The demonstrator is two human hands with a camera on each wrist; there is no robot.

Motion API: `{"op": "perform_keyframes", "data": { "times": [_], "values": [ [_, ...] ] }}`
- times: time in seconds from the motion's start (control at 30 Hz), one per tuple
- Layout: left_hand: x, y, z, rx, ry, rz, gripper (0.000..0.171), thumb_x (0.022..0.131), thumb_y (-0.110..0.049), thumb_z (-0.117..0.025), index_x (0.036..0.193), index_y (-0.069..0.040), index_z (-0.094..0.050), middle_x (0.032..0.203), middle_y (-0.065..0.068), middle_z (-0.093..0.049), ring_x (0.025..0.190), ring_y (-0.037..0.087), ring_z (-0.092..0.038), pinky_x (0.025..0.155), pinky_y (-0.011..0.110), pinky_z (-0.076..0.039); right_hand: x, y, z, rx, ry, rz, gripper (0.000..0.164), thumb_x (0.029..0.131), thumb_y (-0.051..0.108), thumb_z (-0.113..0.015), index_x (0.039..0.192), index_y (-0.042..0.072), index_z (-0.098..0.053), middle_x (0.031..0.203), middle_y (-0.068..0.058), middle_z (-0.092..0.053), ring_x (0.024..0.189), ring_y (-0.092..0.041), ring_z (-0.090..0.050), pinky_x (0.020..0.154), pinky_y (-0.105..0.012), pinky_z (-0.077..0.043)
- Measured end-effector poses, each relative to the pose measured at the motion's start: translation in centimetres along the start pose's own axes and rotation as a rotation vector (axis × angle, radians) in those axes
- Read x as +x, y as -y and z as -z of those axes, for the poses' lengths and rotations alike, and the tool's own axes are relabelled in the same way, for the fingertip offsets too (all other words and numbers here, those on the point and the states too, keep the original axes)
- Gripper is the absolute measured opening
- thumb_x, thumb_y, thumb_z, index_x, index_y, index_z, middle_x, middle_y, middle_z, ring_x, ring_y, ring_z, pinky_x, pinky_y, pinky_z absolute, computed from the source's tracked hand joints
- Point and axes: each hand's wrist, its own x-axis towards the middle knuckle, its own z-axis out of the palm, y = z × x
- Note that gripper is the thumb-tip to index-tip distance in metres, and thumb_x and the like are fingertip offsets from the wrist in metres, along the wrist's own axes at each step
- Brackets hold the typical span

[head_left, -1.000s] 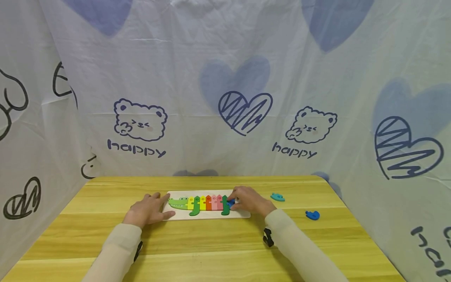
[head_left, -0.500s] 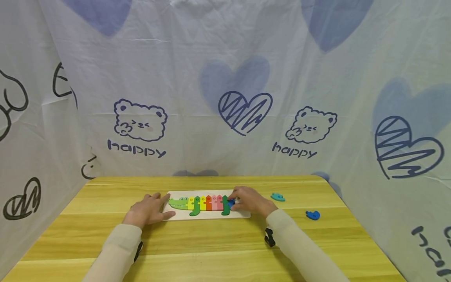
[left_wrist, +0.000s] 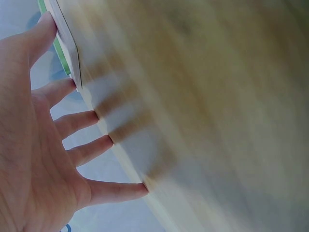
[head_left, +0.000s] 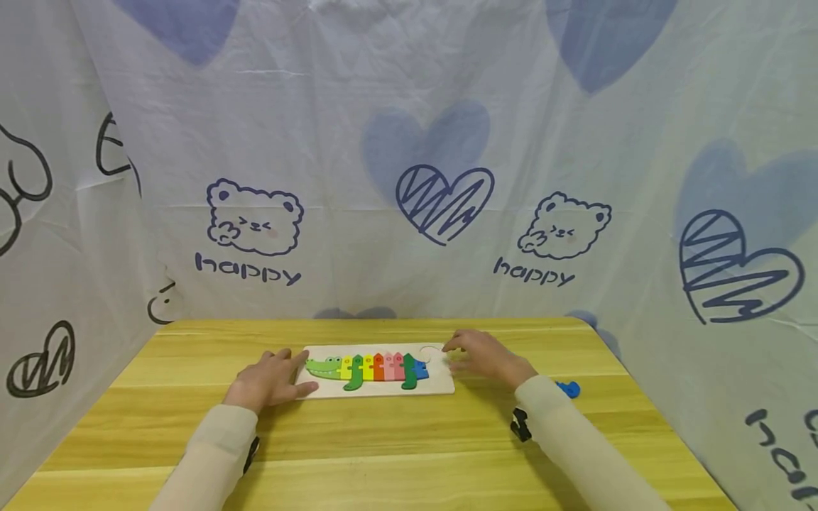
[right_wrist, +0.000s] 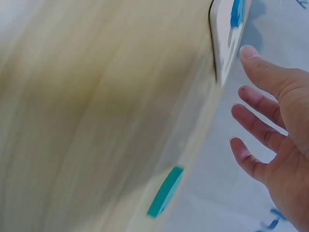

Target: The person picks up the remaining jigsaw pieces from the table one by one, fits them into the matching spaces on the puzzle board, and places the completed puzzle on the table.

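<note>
A pale wooden puzzle board [head_left: 439, 387] lies on the table, bearing a crocodile made of several coloured pieces. At its tail end sits a blue piece [head_left: 418, 368], beside a bare curved outline. With thumb and index finger, my left hand [head_left: 265, 382] touches the board's left end; the left wrist view shows its other fingertips on the table, spread. Just off the board's right end, my right hand [head_left: 488, 357] hovers with relaxed, parted fingers and holds nothing. Below it in the right wrist view lies a teal piece [right_wrist: 165, 192], hidden behind that hand in the head view.
Another blue piece [head_left: 569, 389] lies on the table to the right, partly covered by the right sleeve. The wooden table [head_left: 358, 454] ends at a white printed cloth [head_left: 345, 270] hung behind it and at both sides.
My right hand has let go of the blue piece at the tail end and moved right, off the board. That piece stays in the board. The left hand has not moved.
</note>
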Motion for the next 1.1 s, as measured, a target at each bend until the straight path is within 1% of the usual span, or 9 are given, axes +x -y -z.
{"op": "perform_keyframes", "data": {
  "times": [0.07,0.17,0.3,0.47,0.63,0.77,0.93,1.0,1.1],
  "values": [
    [0.0,0.0,-0.1,0.0,0.001,0.001,0.087,0.093,-0.068,-0.059,0.158,-0.013,-0.042,0.156,0.031,-0.043,0.137,0.057,-0.044,0.096,0.077,-0.048,-0.5,-0.9,0.1,-0.01,-0.005,-0.017,0.032,0.093,0.019,-0.078,0.122,0.006,-0.075,0.118,-0.011,-0.073,0.108,-0.029,-0.068,0.099,-0.048,-0.057],
    [-0.1,-0.1,0.0,0.002,0.001,0.001,0.087,0.093,-0.068,-0.059,0.158,-0.012,-0.042,0.155,0.031,-0.043,0.136,0.057,-0.044,0.095,0.076,-0.048,-1.4,-2.3,0.3,-0.045,-0.027,-0.014,0.031,0.093,0.016,-0.077,0.121,0.004,-0.075,0.116,-0.012,-0.074,0.106,-0.03,-0.069,0.095,-0.048,-0.058],
    [-0.2,-0.1,0.1,0.0,0.0,0.002,0.087,0.093,-0.068,-0.059,0.158,-0.012,-0.042,0.155,0.031,-0.043,0.136,0.057,-0.044,0.095,0.076,-0.049,-2.4,-4.2,0.6,-0.085,-0.056,-0.031,0.032,0.091,0.015,-0.078,0.121,0.003,-0.074,0.116,-0.013,-0.074,0.105,-0.031,-0.069,0.094,-0.049,-0.058],
    [-0.2,-0.2,0.1,-0.003,0.002,-0.001,0.088,0.093,-0.069,-0.059,0.158,-0.013,-0.042,0.155,0.031,-0.043,0.137,0.058,-0.044,0.095,0.077,-0.048,-3.2,-5.9,0.9,-0.092,-0.068,-0.079,0.034,0.089,0.014,-0.079,0.121,0.002,-0.075,0.118,-0.014,-0.073,0.106,-0.032,-0.068,0.095,-0.051,-0.058],
    [-0.2,-0.2,0.2,-0.003,0.007,0.001,0.087,0.094,-0.069,-0.058,0.159,-0.013,-0.041,0.156,0.031,-0.043,0.138,0.057,-0.043,0.097,0.076,-0.048,-3.7,-6.8,1.1,-0.112,-0.075,-0.11,0.035,0.09,0.017,-0.079,0.12,0.001,-0.074,0.114,-0.014,-0.073,0.098,-0.026,-0.067,0.087,-0.046,-0.059],
    [-0.1,0.0,0.1,-0.001,0.003,0.001,0.088,0.094,-0.07,-0.057,0.159,-0.013,-0.041,0.156,0.031,-0.043,0.137,0.057,-0.044,0.097,0.076,-0.048,-3.9,-7.3,1.0,-0.14,-0.067,-0.154,0.037,0.09,0.022,-0.08,0.119,0.001,-0.074,0.11,-0.013,-0.073,0.091,-0.022,-0.065,0.079,-0.042,-0.058],
    [0.0,0.0,-0.1,-0.004,-0.001,0.005,0.088,0.093,-0.069,-0.058,0.158,-0.014,-0.041,0.156,0.03,-0.044,0.137,0.056,-0.044,0.096,0.076,-0.048,-4.0,-7.5,0.9,-0.127,-0.067,-0.22,0.03,0.091,0.024,-0.079,0.112,0.002,-0.077,0.105,-0.011,-0.074,0.093,-0.025,-0.068,0.082,-0.045,-0.06],
    [0.0,0.0,-0.1,-0.003,-0.002,0.004,0.088,0.093,-0.069,-0.058,0.158,-0.013,-0.042,0.156,0.031,-0.044,0.136,0.057,-0.044,0.095,0.076,-0.049,-3.9,-7.6,0.9,-0.119,-0.067,-0.215,0.025,0.092,0.021,-0.078,0.109,0.003,-0.078,0.102,-0.009,-0.074,0.094,-0.026,-0.069,0.083,-0.045,-0.061],
    [0.0,0.0,0.0,-0.005,-0.004,0.003,0.088,0.093,-0.069,-0.059,0.158,-0.013,-0.042,0.156,0.031,-0.043,0.137,0.057,-0.044,0.096,0.076,-0.048,-3.9,-7.6,0.8,-0.096,-0.067,-0.168,0.018,0.091,0.015,-0.079,0.106,0.005,-0.079,0.101,-0.007,-0.075,0.094,-0.024,-0.068,0.084,-0.043,-0.061]
  ]
}}
